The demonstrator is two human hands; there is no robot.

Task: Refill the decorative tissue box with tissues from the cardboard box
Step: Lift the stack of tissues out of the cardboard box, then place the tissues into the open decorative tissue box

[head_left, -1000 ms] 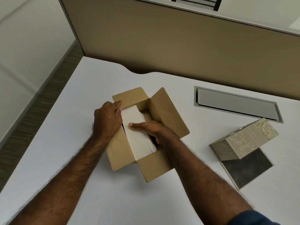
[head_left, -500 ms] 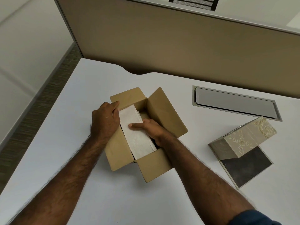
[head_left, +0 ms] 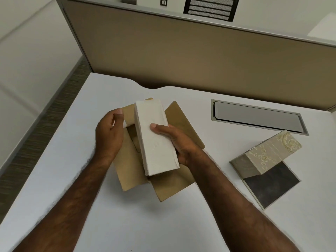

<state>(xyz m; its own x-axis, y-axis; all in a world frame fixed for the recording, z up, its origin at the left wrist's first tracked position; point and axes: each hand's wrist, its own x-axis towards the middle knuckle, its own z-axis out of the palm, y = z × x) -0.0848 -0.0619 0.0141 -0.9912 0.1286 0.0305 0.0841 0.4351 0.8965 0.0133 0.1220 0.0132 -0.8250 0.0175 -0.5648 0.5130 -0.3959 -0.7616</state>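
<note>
Head view: I see everything from above, both forearms reaching in over the white desk (head_left: 60,160).
Right hand (head_left: 180,142): I read it as clasped around the tissue stack (head_left: 155,137), thumb on the top face, fingers wrapped under the right side.
Tissue stack: a white block, held above the cardboard box (head_left: 131,170), its far end tilted up and away from me.
Left hand (head_left: 109,133): loosely curled with nothing in it, fingertips at the box's left flap, just beside the stack; I cannot tell if it touches the cardboard.
Cardboard box: flaps spread open, dark interior showing left of the stack.
Decorative tissue box (head_left: 267,157): lying open on the desk, well apart to the right, patterned cover tilted up over its dark base panel.
Desk cable hatch (head_left: 258,117): shut, behind the decorative box.
Partition (head_left: 200,57): tan panel along the desk's far edge.
</note>
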